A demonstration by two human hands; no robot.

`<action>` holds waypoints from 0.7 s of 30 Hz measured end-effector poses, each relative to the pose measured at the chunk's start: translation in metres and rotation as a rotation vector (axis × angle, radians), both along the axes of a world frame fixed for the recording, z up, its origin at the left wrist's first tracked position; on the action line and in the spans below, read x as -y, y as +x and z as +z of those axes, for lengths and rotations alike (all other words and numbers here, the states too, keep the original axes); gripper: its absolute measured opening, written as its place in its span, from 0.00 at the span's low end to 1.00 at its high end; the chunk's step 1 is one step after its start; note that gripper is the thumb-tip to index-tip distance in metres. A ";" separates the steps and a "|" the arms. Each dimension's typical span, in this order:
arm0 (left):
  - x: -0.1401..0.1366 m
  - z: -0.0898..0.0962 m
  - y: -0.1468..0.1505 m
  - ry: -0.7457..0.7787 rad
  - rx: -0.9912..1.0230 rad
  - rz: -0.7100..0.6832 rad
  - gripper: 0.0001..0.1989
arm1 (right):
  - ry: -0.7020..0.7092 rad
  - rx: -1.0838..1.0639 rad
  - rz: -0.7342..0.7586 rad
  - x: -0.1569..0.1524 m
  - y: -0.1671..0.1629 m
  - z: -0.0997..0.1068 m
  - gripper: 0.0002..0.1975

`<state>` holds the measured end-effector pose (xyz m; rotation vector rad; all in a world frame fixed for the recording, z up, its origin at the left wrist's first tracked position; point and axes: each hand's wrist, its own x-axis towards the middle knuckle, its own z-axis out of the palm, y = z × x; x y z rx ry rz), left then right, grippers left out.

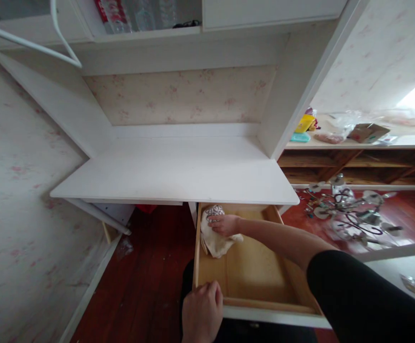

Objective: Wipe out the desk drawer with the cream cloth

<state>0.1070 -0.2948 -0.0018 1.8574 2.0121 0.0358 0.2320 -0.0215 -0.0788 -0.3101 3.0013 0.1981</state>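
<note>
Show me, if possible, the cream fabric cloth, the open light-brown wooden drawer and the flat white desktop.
Cream fabric cloth (pixel 217 244), head view: lower spread part.
Wooden drawer (pixel 257 271), head view: bare bottom panel.
White desktop (pixel 182 166), head view: middle of its surface.

Chandelier (pixel 368 217) on reddish floor (pixel 146 271), cardboard box (pixel 368 132), plastic bottles (pixel 145 16), floral wallpaper (pixel 182 97)

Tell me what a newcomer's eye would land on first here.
Probably the pulled-out wooden drawer under the white desk, where the right hand is on a cream cloth at the drawer's left side and the left hand is at its front-left corner. Next, likely the many-armed chandelier lying on the red floor at the picture's right.
</note>
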 end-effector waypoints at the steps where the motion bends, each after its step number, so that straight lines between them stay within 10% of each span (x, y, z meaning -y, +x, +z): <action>1: 0.000 0.000 0.000 -0.011 -0.001 0.000 0.15 | 0.013 0.010 -0.050 -0.007 -0.006 -0.006 0.12; 9: -0.003 -0.002 0.000 0.001 -0.025 -0.008 0.15 | 0.040 0.049 -0.379 -0.018 0.005 -0.025 0.11; 21: -0.002 0.001 0.003 -0.027 -0.079 -0.035 0.17 | -0.101 0.014 -0.872 0.020 0.144 0.001 0.17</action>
